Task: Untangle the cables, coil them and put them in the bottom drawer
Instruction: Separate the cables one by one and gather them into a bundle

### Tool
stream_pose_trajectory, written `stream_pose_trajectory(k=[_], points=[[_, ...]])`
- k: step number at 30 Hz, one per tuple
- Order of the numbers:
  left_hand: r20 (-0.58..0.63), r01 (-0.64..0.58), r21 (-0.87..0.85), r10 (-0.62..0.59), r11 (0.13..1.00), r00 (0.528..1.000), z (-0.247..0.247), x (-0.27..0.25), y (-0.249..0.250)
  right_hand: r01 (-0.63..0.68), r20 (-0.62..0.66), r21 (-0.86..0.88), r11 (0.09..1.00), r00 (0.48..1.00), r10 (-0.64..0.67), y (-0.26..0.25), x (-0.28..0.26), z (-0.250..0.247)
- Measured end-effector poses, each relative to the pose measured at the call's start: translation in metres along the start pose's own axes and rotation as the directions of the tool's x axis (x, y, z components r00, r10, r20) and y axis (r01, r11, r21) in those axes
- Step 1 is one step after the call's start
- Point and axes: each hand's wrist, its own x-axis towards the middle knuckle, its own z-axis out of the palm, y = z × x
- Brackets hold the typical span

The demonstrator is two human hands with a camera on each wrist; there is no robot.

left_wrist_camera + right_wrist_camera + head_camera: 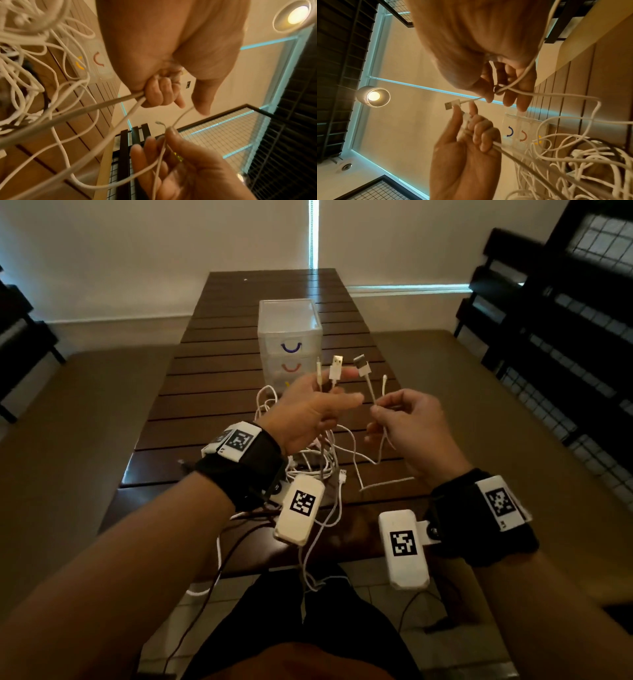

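Nearest, the cable tangle point(318, 463) lies on the bench point(212, 392), before the drawer unit point(290, 337). Above it, left hand point(308, 412) clutches two cable ends upright; right hand point(411, 426) pinches two thinner ends just beside, both strands dropping into the tangle.

Dim, warm room. Round white ceiling lamp point(373, 96) glares at nine o'clock, right wrist view; cold daylight slit between cream blinds point(313, 234) at twelve. Wide-angle edges bend; tangled white cables point(25, 33) blur.
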Motion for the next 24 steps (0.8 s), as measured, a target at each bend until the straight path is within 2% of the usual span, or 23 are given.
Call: stream_pose_trajectory(k=[5,8,12,14,17,18,19,22,24], points=[[0.017,-0.016,0.117,0.014,0.993,1.0,0.043,0.004,-0.006,-0.014,0.022,-0.069,0.997,1.0,0.016,0.015,-0.013,-0.015],[0.024,0.0,0.091,-0.003,0.996,1.0,0.056,0.008,-0.005,-0.032,0.028,-0.138,0.99,0.999,0.036,0.031,-0.02,-0.042],[0.063,0.015,0.02,-0.017,1.0,0.998,0.065,0.016,0.007,-0.112,-0.124,-0.214,0.97,0.988,0.087,0.075,-0.016,-0.091],[0.145,0.035,-0.045,-0.028,0.998,0.989,0.069,0.018,0.013,-0.154,-0.294,-0.203,0.967,0.952,0.09,0.106,-0.013,-0.117],[0.231,0.075,-0.081,-0.055,0.994,0.971,0.075,0.016,0.018,-0.225,-0.575,-0.251,0.941,0.817,0.042,0.143,-0.018,-0.149],[0.23,0.076,-0.047,-0.063,0.996,0.971,0.076,0.016,0.018,-0.27,-0.618,-0.287,0.919,0.785,0.037,0.152,-0.02,-0.157],[0.222,0.072,0.0,-0.07,0.997,0.972,0.077,0.016,0.018,-0.321,-0.629,-0.321,0.891,0.775,0.052,0.161,-0.023,-0.163],[0.199,0.049,0.159,-0.081,0.986,0.977,0.075,0.017,0.014,-0.41,-0.523,-0.486,0.772,0.844,0.119,0.17,-0.033,-0.164],[0.197,0.036,0.229,-0.082,0.973,0.977,0.074,0.017,0.01,-0.316,-0.455,-0.603,0.732,0.891,0.009,0.162,-0.035,-0.152]])
